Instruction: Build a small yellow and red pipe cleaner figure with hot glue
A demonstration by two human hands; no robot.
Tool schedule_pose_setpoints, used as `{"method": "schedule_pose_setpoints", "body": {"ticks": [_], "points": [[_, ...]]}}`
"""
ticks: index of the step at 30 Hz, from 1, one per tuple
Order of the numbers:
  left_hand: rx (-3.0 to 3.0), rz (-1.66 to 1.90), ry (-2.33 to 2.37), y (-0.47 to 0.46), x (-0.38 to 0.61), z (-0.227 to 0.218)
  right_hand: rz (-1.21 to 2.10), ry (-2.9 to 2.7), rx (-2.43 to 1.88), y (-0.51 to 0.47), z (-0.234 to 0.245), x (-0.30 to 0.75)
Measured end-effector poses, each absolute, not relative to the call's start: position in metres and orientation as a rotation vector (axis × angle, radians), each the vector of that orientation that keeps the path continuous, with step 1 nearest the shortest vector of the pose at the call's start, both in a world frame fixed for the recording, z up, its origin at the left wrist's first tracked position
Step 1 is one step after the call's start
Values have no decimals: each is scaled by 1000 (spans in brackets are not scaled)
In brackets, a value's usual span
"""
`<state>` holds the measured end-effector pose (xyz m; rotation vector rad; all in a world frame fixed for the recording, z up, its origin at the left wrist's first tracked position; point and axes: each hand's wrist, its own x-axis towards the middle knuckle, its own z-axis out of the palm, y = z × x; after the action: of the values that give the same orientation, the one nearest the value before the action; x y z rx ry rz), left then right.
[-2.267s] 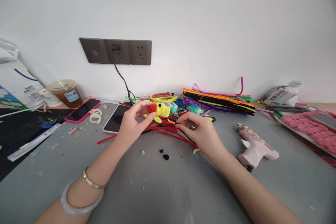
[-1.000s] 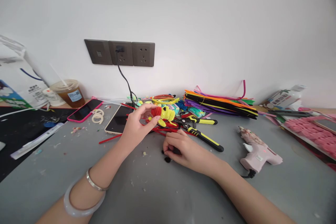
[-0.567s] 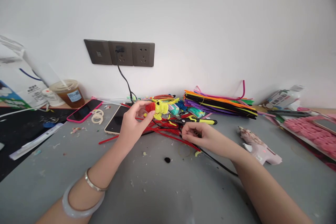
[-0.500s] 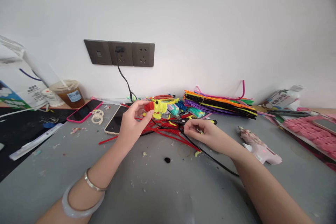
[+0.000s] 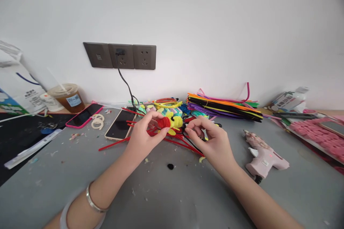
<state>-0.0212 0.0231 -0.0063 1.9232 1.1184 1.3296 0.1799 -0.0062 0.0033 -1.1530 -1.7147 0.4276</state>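
Note:
My left hand (image 5: 146,132) pinches a small fuzzy pipe-cleaner figure (image 5: 174,121) by its red end (image 5: 163,123). The figure's yellow part, with a dark spot on it, points right. My right hand (image 5: 208,134) is just right of it, thumb and fingertips pressed together. A tiny dark bit shows at those fingertips, too small to name. Below and behind the hands lie loose red pipe cleaners (image 5: 114,144). A black-handled tool (image 5: 219,125) is mostly hidden behind my right hand.
A pink glue gun (image 5: 264,157) lies at right. Bundled coloured pipe cleaners (image 5: 225,107) rest by the wall. Two phones, one pink-cased (image 5: 84,115) and one pale-edged (image 5: 119,124), and a drink cup (image 5: 68,98) stand left. A black fuzzy scrap (image 5: 170,166) sits in front.
My left hand has brought the figure right and slightly down. My right hand has risen from beside the black-handled tool, and the two hands are closer together.

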Motion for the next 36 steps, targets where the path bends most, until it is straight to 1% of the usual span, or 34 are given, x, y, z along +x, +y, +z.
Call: {"method": "schedule_pose_setpoints", "body": {"ticks": [7, 14, 18, 27, 36], "points": [[1956, 1286, 1122, 18, -16, -3, 318, -1792, -1142, -11, 3, 177], [1973, 1231, 1146, 13, -14, -1, 2, -1922, -1043, -10, -1, 179], [1971, 1220, 1138, 13, -14, 1, -95, -1964, -997, -8, 0, 181], [1984, 1196, 1149, 15, -16, -3, -220, -2011, -973, -7, 2, 180], [2082, 1241, 1142, 17, -16, -5, -203, -2003, -985, -8, 3, 179]]}}
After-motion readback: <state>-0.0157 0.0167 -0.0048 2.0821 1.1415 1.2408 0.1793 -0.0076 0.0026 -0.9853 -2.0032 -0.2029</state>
